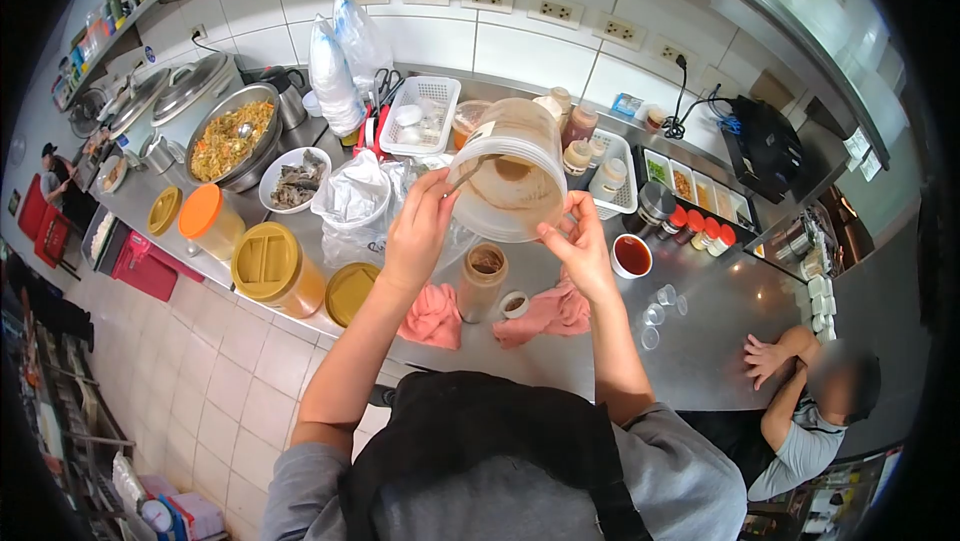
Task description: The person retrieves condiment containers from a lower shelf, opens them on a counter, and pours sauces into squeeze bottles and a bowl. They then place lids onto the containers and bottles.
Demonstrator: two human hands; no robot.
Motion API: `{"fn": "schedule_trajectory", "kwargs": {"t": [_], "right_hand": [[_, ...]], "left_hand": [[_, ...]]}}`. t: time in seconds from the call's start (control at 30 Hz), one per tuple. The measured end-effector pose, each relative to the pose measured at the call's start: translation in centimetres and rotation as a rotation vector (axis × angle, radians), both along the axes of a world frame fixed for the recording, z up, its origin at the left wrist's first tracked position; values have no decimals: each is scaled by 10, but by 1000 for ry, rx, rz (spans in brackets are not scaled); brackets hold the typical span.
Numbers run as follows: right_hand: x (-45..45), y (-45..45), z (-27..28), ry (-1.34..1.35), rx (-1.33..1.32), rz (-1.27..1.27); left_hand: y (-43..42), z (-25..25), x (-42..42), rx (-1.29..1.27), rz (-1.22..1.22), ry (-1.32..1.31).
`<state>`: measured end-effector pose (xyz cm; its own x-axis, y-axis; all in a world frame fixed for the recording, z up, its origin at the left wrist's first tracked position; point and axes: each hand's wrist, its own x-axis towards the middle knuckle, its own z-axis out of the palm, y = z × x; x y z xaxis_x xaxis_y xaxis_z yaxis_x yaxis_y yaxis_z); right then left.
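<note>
A large clear plastic tub (513,211) is tilted with its mouth toward me; brown residue clings to its inner wall. My right hand (580,249) grips its rim on the right. My left hand (418,226) is closed around a thin metal utensil, likely a spoon (464,179), whose far end reaches inside the tub. Below the tub, an uncapped jar (483,281) holding brown contents stands on the counter. A small white cap (514,305) lies beside it. Pink cloths (433,317) rest on both sides of the jar.
Yellow-lidded containers (275,266), a bowl of dark pieces (296,181) and a large food bowl (235,136) stand left. At right are a cup of red sauce (631,256), red-capped jars (690,228) and small clear cups (655,315). A person (800,411) leans on the counter.
</note>
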<state>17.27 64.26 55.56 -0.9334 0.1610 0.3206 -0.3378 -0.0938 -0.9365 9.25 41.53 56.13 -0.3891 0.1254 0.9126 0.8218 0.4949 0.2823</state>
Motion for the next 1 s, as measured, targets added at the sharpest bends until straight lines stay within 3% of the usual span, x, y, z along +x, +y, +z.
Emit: {"fn": "schedule_trajectory", "kwargs": {"t": [1.0], "right_hand": [[14, -12, -10, 1, 41, 8]], "left_hand": [[-15, -26, 24, 60, -14, 95]]}}
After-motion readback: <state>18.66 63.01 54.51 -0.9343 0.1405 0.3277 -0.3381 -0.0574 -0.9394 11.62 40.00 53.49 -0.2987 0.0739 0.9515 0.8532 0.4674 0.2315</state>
